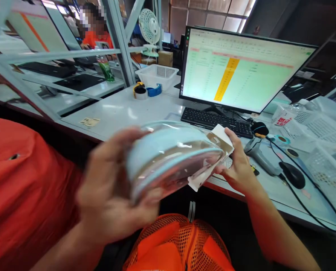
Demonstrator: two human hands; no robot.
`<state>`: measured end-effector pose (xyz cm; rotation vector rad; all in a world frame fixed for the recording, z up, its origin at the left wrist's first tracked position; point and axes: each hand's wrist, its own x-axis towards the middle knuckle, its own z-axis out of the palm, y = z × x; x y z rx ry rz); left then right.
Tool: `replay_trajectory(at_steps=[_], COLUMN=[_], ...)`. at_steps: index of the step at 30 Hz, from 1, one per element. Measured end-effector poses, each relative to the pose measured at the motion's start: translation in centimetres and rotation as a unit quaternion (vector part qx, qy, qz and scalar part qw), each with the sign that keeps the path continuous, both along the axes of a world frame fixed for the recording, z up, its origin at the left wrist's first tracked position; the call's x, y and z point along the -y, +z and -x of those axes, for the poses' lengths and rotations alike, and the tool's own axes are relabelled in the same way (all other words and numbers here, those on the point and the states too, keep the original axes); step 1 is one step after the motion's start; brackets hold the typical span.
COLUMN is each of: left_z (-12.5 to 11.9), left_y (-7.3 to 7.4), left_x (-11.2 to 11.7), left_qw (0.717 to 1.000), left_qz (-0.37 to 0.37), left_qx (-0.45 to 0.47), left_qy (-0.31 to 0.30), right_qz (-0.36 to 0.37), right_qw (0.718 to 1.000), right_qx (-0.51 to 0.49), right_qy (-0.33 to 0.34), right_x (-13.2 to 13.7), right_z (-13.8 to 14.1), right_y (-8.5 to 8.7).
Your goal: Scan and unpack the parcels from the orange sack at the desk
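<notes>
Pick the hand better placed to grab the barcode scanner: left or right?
Right, probably: the right hand sits beside the barcode scanner, though it pinches a white card; the left hand is farther off, gripping the clear-bagged round container.

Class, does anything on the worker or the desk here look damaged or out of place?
Yes: the orange sleeve beside the left hand, which holds a bagged pale blue round item, has a small dark hole, probably a tear, though it could be a vent.
</notes>
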<state>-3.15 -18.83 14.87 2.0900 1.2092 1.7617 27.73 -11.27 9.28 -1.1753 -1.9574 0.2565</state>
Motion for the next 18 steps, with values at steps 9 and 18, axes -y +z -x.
replay_trajectory(at_steps=[9,18], left_z=[-6.7,-6.5], left_y=[-2.0,-4.4], left_x=[-5.1,-9.7], left_qw=[0.984,0.958], left_qz=[0.009,0.063], left_qx=[-0.177,-0.245], left_qy=[-0.032,-0.135], right_qz=[-0.06,-0.031], right_qw=[0.998,0.999], right_qx=[0.023,0.029], right_qy=[-0.006,-0.034], right_x=[-0.8,-0.5], right_z=[1.9,-0.7], right_y=[-0.9,-1.3])
